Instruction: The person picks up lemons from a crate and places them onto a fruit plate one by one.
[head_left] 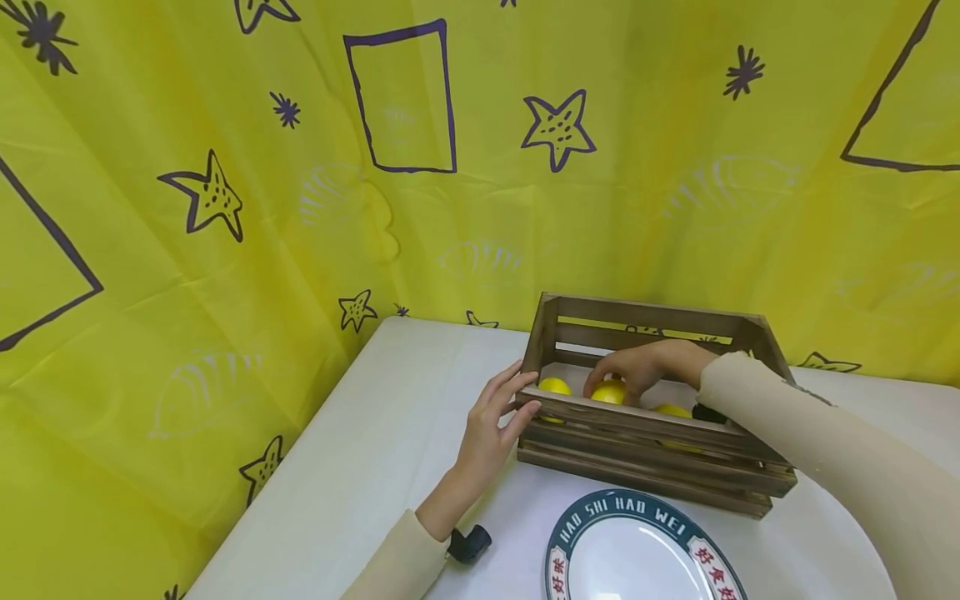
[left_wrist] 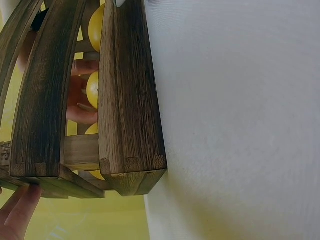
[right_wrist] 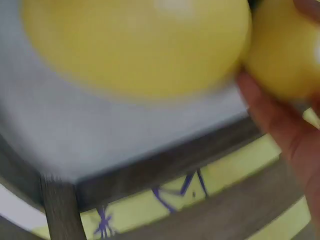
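Note:
A dark brown slatted wooden crate (head_left: 645, 425) stands on the white table, with several yellow lemons inside. My right hand (head_left: 647, 367) reaches over the crate's wall and grips the middle lemon (head_left: 609, 392), fingers curled round it. Through the slats, the left wrist view shows these fingers around the lemon (left_wrist: 92, 90). One lemon (head_left: 555, 387) lies by the crate's left end and another (head_left: 673, 411) toward the right. In the right wrist view a large lemon (right_wrist: 140, 45) lies beside the held one (right_wrist: 285, 50). My left hand (head_left: 486, 425) holds the crate's front left corner.
A round plate (head_left: 558, 533) with a dark green lettered rim lies in front of the crate. Behind the table (head_left: 405, 400) hangs a yellow curtain (head_left: 480, 208) with dark star drawings. A black device (head_left: 470, 544) is at my left wrist.

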